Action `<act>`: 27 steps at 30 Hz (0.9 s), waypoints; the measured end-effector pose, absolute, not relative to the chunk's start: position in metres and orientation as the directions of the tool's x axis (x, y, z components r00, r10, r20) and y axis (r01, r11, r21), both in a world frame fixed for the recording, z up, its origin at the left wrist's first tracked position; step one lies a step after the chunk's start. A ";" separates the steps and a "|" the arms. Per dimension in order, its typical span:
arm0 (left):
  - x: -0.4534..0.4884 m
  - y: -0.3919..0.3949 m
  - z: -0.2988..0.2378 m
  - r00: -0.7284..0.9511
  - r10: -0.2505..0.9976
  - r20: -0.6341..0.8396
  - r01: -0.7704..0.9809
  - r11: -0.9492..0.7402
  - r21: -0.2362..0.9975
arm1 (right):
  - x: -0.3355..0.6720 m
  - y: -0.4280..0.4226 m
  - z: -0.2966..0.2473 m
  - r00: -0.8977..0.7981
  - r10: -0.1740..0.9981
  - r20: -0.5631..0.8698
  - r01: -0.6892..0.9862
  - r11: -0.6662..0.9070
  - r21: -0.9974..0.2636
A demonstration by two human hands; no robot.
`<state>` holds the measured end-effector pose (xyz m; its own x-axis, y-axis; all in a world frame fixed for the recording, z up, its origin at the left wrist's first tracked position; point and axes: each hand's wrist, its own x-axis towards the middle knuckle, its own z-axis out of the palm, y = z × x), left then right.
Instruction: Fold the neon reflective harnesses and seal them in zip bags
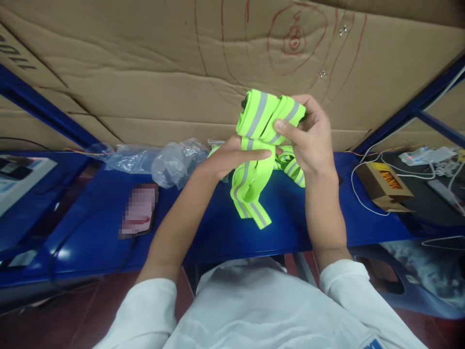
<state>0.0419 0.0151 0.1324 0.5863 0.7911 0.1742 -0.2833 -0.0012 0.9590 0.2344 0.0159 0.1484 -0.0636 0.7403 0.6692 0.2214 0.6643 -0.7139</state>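
"What's at the far edge?"
"Cardboard [145, 82], beyond the blue table [218, 232]."
"The hands?"
"Right hand [315, 133] and left hand [232, 156], near each other, both pinch green bands [258, 116] above the table's middle."
"Room sideways?"
"Blue shows rightward to a box [371, 178], leftward to a phone [140, 206]."

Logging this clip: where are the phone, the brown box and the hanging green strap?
Phone [139, 208]: head view, on its pixelated screen.
Brown box [377, 186]: head view, on its bare cardboard.
Hanging green strap [263, 170]: head view, on its upper part.
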 end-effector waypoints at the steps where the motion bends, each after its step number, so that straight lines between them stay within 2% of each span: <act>1: 0.041 0.016 0.133 0.620 0.768 0.159 -0.280 0.028 0.960 | 0.232 0.013 0.150 -0.062 0.724 0.687 0.245 0.678 -0.693; 5: 0.038 0.018 0.137 0.618 0.769 0.166 -0.393 0.119 0.912 | 0.226 0.000 0.157 -0.083 0.648 0.757 0.395 0.719 -0.572; 9: 0.037 0.014 0.151 0.512 0.840 0.182 -0.543 0.152 0.826 | 0.226 -0.001 0.157 -0.155 0.697 0.700 0.560 0.646 -0.519; 12: 0.036 0.012 0.160 0.385 0.917 0.107 -0.591 0.156 0.791 | 0.230 0.004 0.159 -0.254 0.677 0.691 0.526 0.696 -0.488; 15: 0.034 0.015 0.162 0.322 0.946 0.034 -0.552 0.158 0.818 | 0.236 0.006 0.165 -0.448 0.613 0.651 0.407 0.788 -0.461; 17: 0.031 0.018 0.160 0.335 0.941 0.037 -0.501 0.145 0.853 | 0.239 0.007 0.166 -0.457 0.603 0.654 0.364 0.798 -0.481; 21: 0.028 0.023 0.151 0.434 0.884 0.172 -0.428 0.034 0.903 | 0.242 0.016 0.156 -0.323 0.709 0.627 0.414 0.701 -0.580; 24: 0.030 0.026 0.144 0.452 0.851 0.268 -0.454 -0.039 0.890 | 0.241 0.025 0.146 -0.374 0.777 0.507 0.389 0.627 -0.674; 27: 0.034 0.028 0.139 0.419 0.855 0.306 -0.479 -0.078 0.874 | 0.242 0.026 0.145 -0.308 0.818 0.486 0.341 0.572 -0.746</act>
